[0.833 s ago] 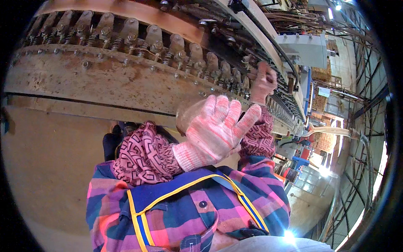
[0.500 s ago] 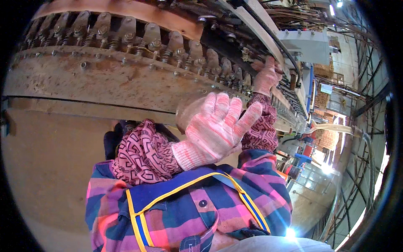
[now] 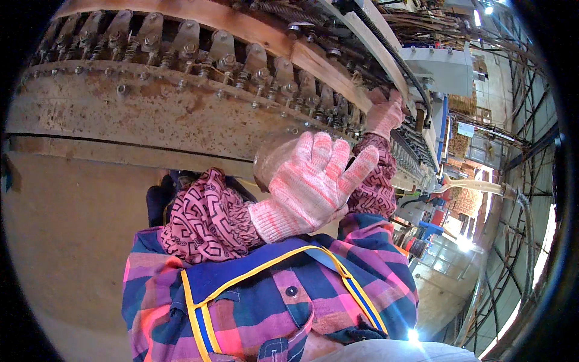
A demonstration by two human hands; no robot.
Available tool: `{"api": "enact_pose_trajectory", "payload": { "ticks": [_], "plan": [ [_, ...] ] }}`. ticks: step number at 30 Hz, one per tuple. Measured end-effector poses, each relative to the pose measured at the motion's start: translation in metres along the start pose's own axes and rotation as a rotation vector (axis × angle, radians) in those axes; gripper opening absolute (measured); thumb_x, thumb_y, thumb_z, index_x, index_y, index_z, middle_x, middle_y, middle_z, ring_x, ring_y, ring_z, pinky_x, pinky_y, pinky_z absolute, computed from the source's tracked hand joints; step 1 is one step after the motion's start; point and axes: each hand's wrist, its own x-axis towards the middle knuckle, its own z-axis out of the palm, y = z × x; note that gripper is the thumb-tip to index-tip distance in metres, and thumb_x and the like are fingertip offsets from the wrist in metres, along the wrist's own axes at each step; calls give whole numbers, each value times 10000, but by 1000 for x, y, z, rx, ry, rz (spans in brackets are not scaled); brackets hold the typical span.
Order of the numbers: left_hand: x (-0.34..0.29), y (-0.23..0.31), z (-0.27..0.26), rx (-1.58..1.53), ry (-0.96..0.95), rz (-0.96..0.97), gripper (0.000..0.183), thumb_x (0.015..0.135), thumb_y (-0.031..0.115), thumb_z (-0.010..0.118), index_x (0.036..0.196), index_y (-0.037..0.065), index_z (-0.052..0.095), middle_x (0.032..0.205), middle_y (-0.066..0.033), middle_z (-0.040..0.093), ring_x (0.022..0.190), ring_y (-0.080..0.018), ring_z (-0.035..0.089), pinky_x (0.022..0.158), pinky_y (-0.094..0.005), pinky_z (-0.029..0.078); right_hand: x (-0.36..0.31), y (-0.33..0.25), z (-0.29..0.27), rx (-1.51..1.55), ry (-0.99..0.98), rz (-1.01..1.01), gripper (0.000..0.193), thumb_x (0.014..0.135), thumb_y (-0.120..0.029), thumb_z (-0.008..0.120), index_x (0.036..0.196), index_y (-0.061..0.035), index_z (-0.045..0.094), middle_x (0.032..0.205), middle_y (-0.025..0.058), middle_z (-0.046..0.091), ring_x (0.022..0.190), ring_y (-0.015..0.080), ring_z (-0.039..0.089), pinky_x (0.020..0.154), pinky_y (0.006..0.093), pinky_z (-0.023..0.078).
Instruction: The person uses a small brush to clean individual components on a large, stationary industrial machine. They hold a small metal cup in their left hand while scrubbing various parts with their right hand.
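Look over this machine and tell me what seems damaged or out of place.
The long, flat metal beam below the row of grey, round-topped metal brackets is blotched dark brown, uneven against its paler parts: rust or dirt, I can't tell which. Nothing else stands out.

Lt-grey box (image 3: 439,65) approx. 2 o'c, stacked brown bundles (image 3: 461,104) nr it. Pale curved tube (image 3: 476,183) at 3 o'c; dk steel framework (image 3: 534,146) btwn 2 & 4. Brownish flr (image 3: 72,241), 8–9 o'c.
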Motion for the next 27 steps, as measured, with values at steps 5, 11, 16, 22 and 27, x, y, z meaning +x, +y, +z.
{"api": "enact_pose_trajectory", "payload": {
  "ticks": [5, 11, 16, 22, 27],
  "plan": [
    [1, -1, 11, 60, 82, 17, 672, 684, 313, 726, 1302, 114, 553, 1012, -109, 575, 930, -336, 577, 839, -488, 487, 2, 1, -1, 171, -153, 74, 315, 782, -246, 747, 1069, -125, 699, 1060, 85, 720, 1041, 296, 665, 878, 440, 468],
    [6, -2, 12, 58, 88, 18, 521, 708, 260, 705, 1196, 115, 592, 911, -81, 574, 856, -309, 588, 776, -437, 499, 3, 10, 9, -80, 64, -219, 303, 856, -233, 689, 1115, -79, 658, 1114, 94, 698, 895, 297, 714, 770, 450, 537],
    [4, -1, 8, 50, 45, -18, 598, 670, 302, 745, 1213, 109, 584, 919, -86, 569, 857, -312, 578, 779, -443, 495, -1, 6, 22, 1061, -71, 422, 250, 931, -225, 630, 1051, -7, 650, 954, 82, 692, 774, 236, 724, 576, 326, 590],
    [6, 1, 8, 3, 64, 10, 632, 655, 324, 757, 1217, 96, 579, 926, -92, 567, 864, -312, 570, 771, -433, 491, -4, 21, 32, 211, -54, 34, 318, 821, -191, 672, 1134, -134, 683, 947, 114, 742, 827, 348, 709, 729, 427, 531],
    [7, 3, 16, 53, 50, 31, 631, 664, 309, 745, 1230, 92, 571, 921, -93, 567, 861, -313, 573, 764, -431, 495, 3, 18, 26, -64, 125, -225, 339, 821, -194, 686, 1157, -150, 663, 939, 182, 734, 801, 395, 699, 705, 479, 540]
  ]
}}
